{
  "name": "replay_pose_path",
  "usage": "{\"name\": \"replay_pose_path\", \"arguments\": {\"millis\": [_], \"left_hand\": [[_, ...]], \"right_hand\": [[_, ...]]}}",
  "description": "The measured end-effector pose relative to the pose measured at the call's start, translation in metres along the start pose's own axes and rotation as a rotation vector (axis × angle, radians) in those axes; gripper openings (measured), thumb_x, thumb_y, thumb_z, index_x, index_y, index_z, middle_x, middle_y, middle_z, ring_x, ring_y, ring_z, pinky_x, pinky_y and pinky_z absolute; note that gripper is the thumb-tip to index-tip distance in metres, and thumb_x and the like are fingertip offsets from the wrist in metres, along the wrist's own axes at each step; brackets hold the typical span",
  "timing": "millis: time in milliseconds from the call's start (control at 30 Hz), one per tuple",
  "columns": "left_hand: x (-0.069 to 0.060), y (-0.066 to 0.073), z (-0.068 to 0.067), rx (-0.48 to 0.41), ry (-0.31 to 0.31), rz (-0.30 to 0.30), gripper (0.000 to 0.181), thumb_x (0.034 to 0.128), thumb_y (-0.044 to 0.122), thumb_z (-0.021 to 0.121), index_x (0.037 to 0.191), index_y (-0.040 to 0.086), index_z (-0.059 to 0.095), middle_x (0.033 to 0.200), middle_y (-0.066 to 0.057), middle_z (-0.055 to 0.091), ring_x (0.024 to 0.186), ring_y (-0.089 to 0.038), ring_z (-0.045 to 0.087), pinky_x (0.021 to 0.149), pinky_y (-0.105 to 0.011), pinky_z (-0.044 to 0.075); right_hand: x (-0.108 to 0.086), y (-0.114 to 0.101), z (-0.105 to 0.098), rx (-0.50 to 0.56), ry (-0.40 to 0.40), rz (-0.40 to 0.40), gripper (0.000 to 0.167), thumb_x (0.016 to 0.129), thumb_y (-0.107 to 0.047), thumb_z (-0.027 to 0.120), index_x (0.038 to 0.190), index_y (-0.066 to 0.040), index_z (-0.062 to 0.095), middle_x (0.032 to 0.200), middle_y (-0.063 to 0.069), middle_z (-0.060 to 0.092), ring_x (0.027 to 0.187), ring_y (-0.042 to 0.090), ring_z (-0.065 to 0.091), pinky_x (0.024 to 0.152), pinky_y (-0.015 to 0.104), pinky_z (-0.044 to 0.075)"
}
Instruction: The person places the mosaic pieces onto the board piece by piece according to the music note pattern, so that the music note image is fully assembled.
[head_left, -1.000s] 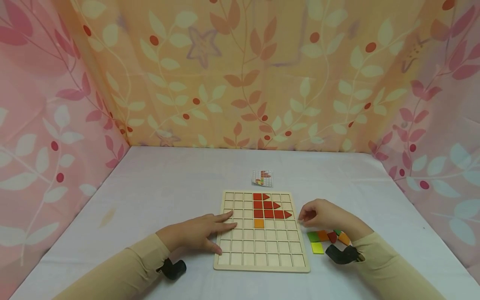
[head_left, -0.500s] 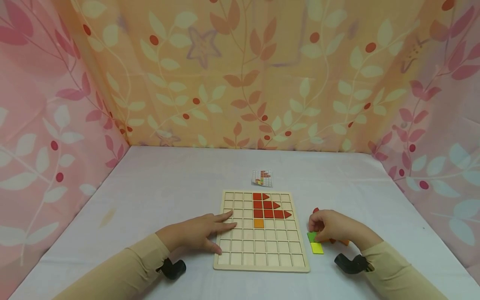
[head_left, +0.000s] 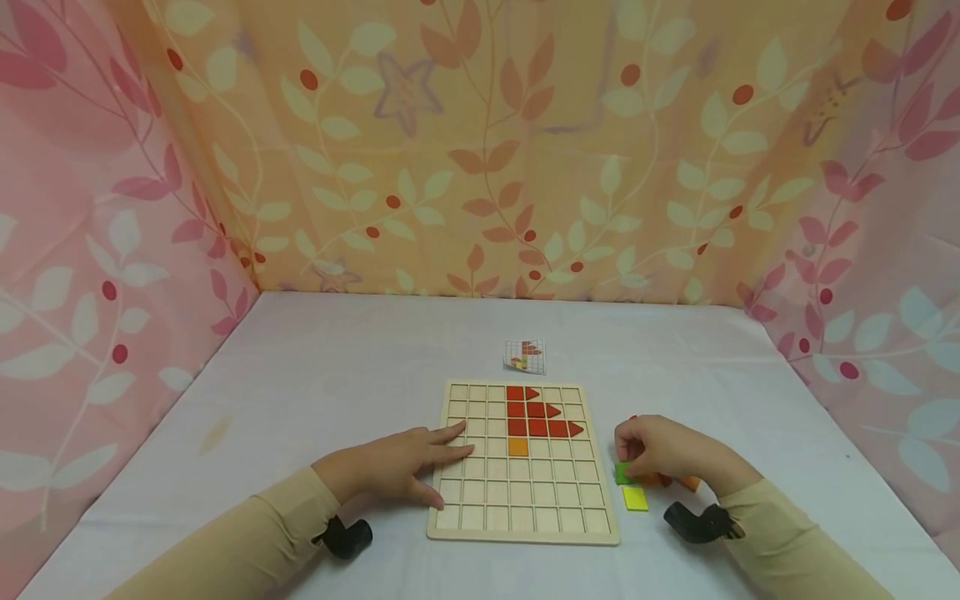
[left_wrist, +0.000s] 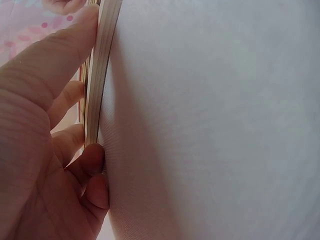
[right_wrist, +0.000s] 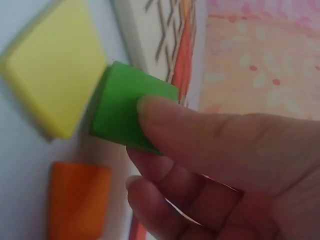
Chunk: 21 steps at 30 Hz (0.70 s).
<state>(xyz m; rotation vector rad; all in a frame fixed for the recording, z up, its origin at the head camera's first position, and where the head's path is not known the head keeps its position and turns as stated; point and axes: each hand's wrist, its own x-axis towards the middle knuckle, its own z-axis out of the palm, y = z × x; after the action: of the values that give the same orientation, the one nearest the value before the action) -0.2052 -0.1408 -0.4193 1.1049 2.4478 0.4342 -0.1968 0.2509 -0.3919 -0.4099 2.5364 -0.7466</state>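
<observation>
A wooden grid board (head_left: 450, 521) lies on the white table. Red square and pointed tiles (head_left: 537, 428) fill parts of its upper rows, and an orange square tile (head_left: 518, 447) sits below them. My left hand (head_left: 393, 462) rests on the board's left edge, fingers spread; the left wrist view shows its thumb (left_wrist: 55, 60) on that edge. Right of the board, my right hand (head_left: 667, 450) pinches a green square tile (right_wrist: 117, 107) between thumb and fingers. A yellow tile (right_wrist: 55, 70) and an orange tile (right_wrist: 80, 200) lie close by on the table.
A small printed pattern card (head_left: 525, 356) lies behind the board. More loose tiles (head_left: 690, 482) are partly hidden under my right hand. Flowered cloth (head_left: 480, 150) hangs at the back and both sides. A black device (head_left: 701, 523) is strapped to each wrist.
My right hand has moved from beside the board's right edge down to the loose tiles and taken hold of the green tile. The yellow tile has shifted slightly. My left hand keeps still.
</observation>
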Motion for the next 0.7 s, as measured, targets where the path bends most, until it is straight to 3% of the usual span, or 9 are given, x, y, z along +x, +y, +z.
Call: {"name": "replay_pose_path", "arguments": {"millis": [167, 433, 700], "left_hand": [[0.000, 0.000, 0.000, -0.001, -0.001, -0.004, 0.080, 0.0728, 0.063, 0.056, 0.142, 0.039, 0.025, 0.153, 0.009, 0.007, 0.137, -0.029, 0.019, 0.105, -0.049, 0.023], [0.000, 0.000, 0.000, 0.008, 0.004, -0.006, 0.080, 0.0728, 0.064, 0.056, 0.142, 0.039, 0.026, 0.153, 0.008, 0.007, 0.137, -0.028, 0.019, 0.105, -0.049, 0.024], [0.000, 0.000, 0.000, 0.002, 0.000, -0.001, 0.079, 0.0740, 0.063, 0.056, 0.143, 0.038, 0.025, 0.153, 0.007, 0.007, 0.137, -0.028, 0.018, 0.106, -0.050, 0.022]], "right_hand": [[0.004, -0.012, -0.004, 0.034, 0.023, -0.003, 0.013, 0.079, -0.007, 0.067, 0.073, -0.014, 0.057, 0.065, 0.000, 0.050, 0.058, 0.018, 0.051, 0.042, 0.027, 0.039], [0.021, -0.032, 0.004, 0.016, 0.096, -0.213, 0.012, 0.079, -0.007, 0.068, 0.076, -0.013, 0.058, 0.069, -0.005, 0.053, 0.068, 0.013, 0.049, 0.060, 0.025, 0.041], [0.039, -0.056, 0.025, 0.032, 0.104, -0.283, 0.010, 0.080, -0.011, 0.069, 0.078, -0.012, 0.060, 0.072, -0.007, 0.054, 0.067, 0.011, 0.050, 0.061, 0.024, 0.044]]}}
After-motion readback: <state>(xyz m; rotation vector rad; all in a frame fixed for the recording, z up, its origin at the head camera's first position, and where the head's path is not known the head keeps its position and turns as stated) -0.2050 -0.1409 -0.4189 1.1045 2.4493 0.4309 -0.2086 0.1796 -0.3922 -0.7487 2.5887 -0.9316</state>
